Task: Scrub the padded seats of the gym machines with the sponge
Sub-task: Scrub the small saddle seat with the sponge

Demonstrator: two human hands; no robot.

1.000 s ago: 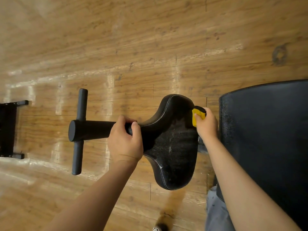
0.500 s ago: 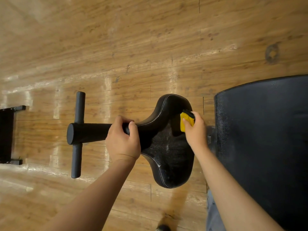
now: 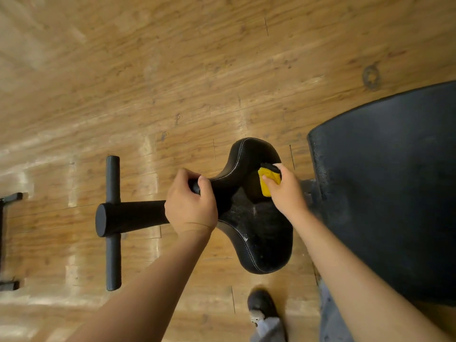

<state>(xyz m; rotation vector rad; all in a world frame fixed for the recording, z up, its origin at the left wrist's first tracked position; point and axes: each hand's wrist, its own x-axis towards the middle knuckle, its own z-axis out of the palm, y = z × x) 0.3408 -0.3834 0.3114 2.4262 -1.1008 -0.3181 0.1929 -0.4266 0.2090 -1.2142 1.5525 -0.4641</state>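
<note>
My right hand (image 3: pixel 287 191) pinches the yellow sponge (image 3: pixel 267 180) against the black padded seat (image 3: pixel 261 233), near its far edge. My left hand (image 3: pixel 190 206) grips the seat's narrow front, beside the black post (image 3: pixel 130 217).

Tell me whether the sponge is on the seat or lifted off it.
On it, as far as shows: the right hand holds the sponge down on the seat, with no gap visible between them.

Black seat (image 3: pixel 256 225) w/ white stitching, yellow-black sponge (image 3: pixel 267 180), brown woodgrain floor (image 3: pixel 172 70), black backrest pad (image 3: pixel 394 188)
</note>
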